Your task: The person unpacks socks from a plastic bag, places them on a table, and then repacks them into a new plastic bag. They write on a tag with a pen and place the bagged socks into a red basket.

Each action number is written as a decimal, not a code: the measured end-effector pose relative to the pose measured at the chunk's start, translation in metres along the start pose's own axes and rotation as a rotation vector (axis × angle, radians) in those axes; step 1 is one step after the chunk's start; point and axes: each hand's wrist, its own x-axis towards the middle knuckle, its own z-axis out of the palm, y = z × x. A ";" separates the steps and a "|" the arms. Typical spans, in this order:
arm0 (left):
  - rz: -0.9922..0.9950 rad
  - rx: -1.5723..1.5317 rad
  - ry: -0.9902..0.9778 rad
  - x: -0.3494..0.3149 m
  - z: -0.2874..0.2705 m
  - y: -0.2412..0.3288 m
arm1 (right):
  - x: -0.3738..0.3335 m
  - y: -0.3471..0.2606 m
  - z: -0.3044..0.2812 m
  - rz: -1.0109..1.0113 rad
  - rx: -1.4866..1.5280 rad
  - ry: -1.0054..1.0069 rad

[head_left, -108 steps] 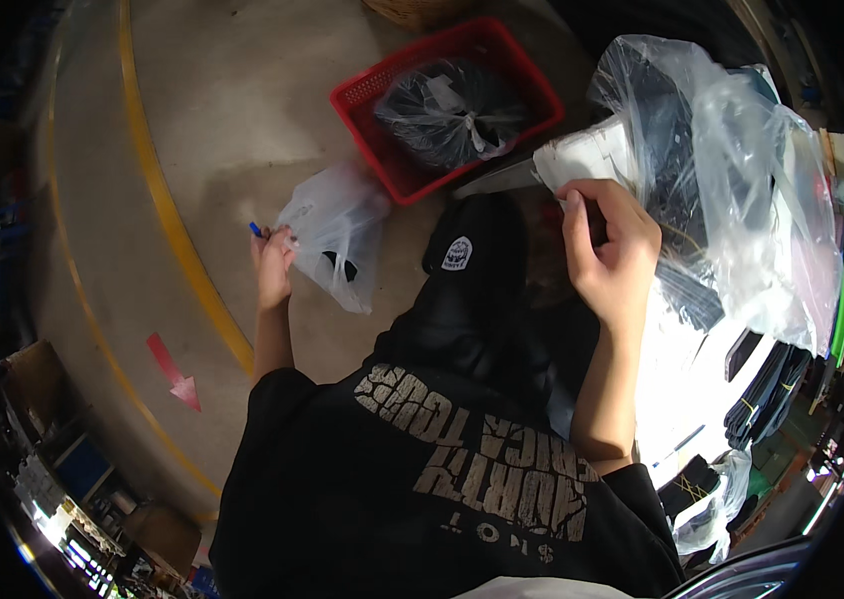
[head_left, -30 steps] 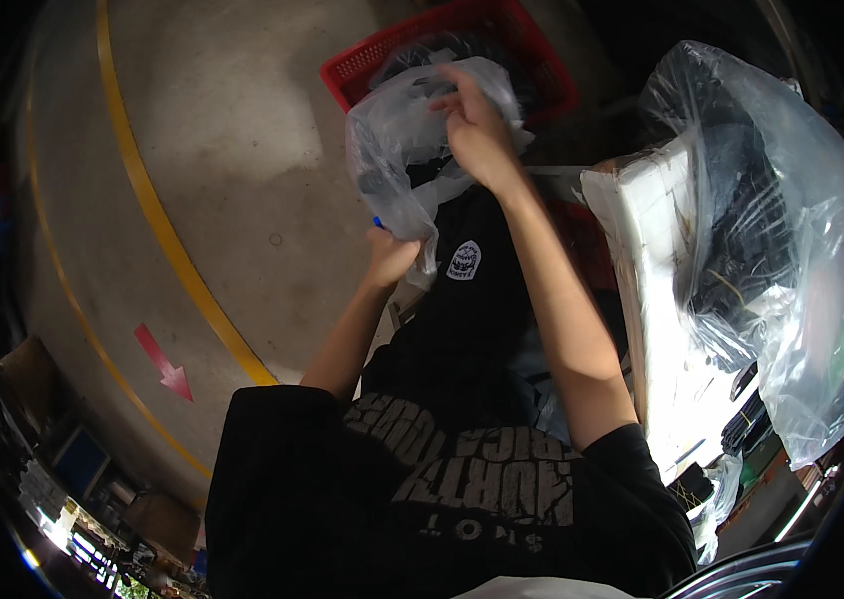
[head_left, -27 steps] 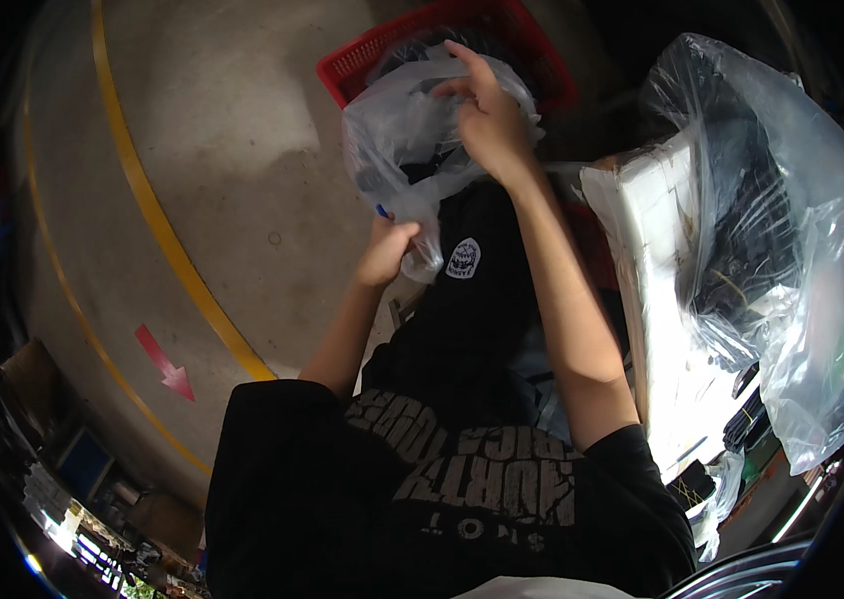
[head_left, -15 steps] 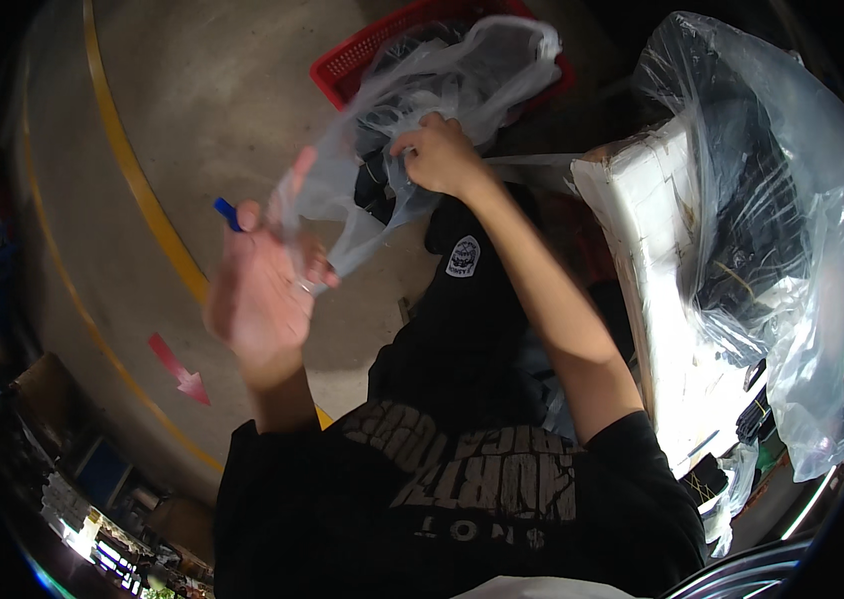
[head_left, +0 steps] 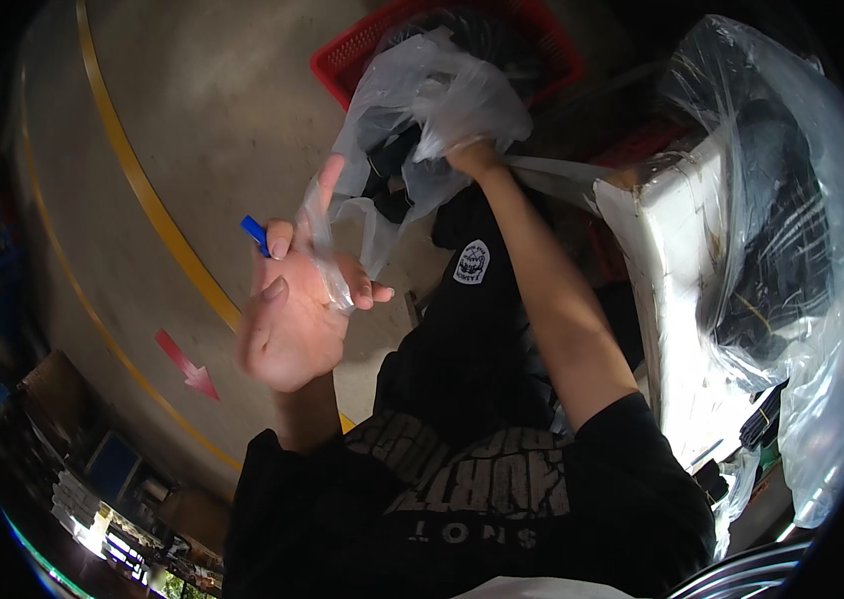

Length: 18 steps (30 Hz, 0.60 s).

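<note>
Between my left hand [head_left: 297,319] and my right hand [head_left: 474,158] a clear plastic bag [head_left: 397,85] is spread, with dark items [head_left: 394,165] visible in its mouth. Its rim is stretched across the fingers of my left hand, which is turned palm up. Between those fingers sticks out a short blue stick-like piece [head_left: 255,236]; its kind I cannot make out. At the bag's right side, my right hand is closed on bunched film, and its fingertips are hidden in the folds.
A red plastic basket [head_left: 342,65] stands beyond the bag, with more film inside. On my right is a white box [head_left: 647,215] beside a large clear bag [head_left: 792,200] of dark goods. Yellow lines [head_left: 137,185] and a red arrow [head_left: 187,366] mark the floor.
My right hand has moved right and a little down, and film now covers its fingers. My left hand has shifted slightly right. The bag's upper part has folded over toward the right hand.
</note>
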 end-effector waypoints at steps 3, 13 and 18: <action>0.023 0.014 0.002 -0.002 -0.007 -0.001 | 0.031 -0.015 -0.033 0.454 0.598 0.102; 0.056 0.040 0.042 -0.003 -0.011 0.003 | 0.052 -0.042 -0.152 0.523 1.096 0.348; 0.070 0.020 0.038 -0.003 -0.013 0.005 | -0.022 -0.077 -0.228 0.356 1.247 0.018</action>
